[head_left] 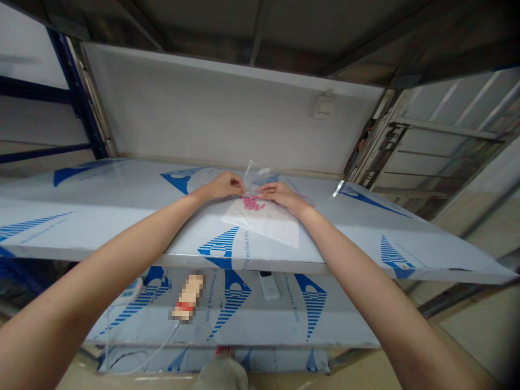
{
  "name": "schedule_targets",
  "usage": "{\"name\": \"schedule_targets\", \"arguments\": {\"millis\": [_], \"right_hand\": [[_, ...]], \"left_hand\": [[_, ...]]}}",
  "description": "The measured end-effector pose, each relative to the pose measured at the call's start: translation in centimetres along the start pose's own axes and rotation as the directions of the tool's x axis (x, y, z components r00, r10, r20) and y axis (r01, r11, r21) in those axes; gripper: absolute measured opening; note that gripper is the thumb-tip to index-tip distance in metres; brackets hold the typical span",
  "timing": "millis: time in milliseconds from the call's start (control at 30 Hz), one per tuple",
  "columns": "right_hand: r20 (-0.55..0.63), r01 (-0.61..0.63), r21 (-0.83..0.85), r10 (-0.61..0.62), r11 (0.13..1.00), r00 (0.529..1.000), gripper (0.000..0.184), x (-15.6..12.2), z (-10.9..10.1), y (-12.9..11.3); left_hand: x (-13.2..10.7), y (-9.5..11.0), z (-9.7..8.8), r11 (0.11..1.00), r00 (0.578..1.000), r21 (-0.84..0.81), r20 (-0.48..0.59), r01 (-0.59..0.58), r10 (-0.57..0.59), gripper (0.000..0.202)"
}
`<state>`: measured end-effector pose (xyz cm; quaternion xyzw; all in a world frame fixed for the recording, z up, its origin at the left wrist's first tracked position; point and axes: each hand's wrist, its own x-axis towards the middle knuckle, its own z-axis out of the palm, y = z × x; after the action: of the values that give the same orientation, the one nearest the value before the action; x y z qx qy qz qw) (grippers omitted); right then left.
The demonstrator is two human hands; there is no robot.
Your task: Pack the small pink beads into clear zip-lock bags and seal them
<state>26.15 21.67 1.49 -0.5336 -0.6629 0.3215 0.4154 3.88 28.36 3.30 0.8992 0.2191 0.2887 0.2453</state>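
My left hand (226, 184) has its fingers curled together at the left edge of a clear plastic bag (257, 174), pinching it. From the other side, my right hand (280, 195) closes its thumb and fingers on the same bag near its right edge. Just below my fingertips lies a small heap of pink beads or pellets (251, 203). A thin whitish sheet (278, 223) spreads under and in front of them, lying flat. Whether it is part of the bag, and whether the pink pieces are inside it, I cannot tell.
The metal table (134, 216) has blue-printed protective film. On the shelf below are a blurred-out phone-like object (188, 298) with a white cable (164, 344), a pale device (268, 285) and a round item (132, 290). A wall switch (324, 107) is behind; an upper shelf (227, 27) hangs overhead.
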Motion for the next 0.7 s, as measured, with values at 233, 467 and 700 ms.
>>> {"name": "schedule_targets", "arguments": {"millis": [233,467,700], "right_hand": [[-0.050,0.000,0.002,0.000,1.000,0.999,0.013,0.52,0.16,0.12],[-0.060,0.032,-0.049,-0.035,0.998,0.998,0.014,0.96,0.12,0.34],[0.037,0.127,-0.109,-0.124,0.986,0.992,0.010,0.44,0.14,0.23]], "left_hand": [[0.11,-0.02,0.78,0.998,0.999,-0.063,-0.041,0.006,-0.008,0.017],[0.14,0.13,0.91,0.999,0.998,-0.009,-0.054,0.039,-0.039,0.016],[0.16,0.37,1.05,0.999,0.998,0.033,-0.061,0.037,-0.035,0.016]]}}
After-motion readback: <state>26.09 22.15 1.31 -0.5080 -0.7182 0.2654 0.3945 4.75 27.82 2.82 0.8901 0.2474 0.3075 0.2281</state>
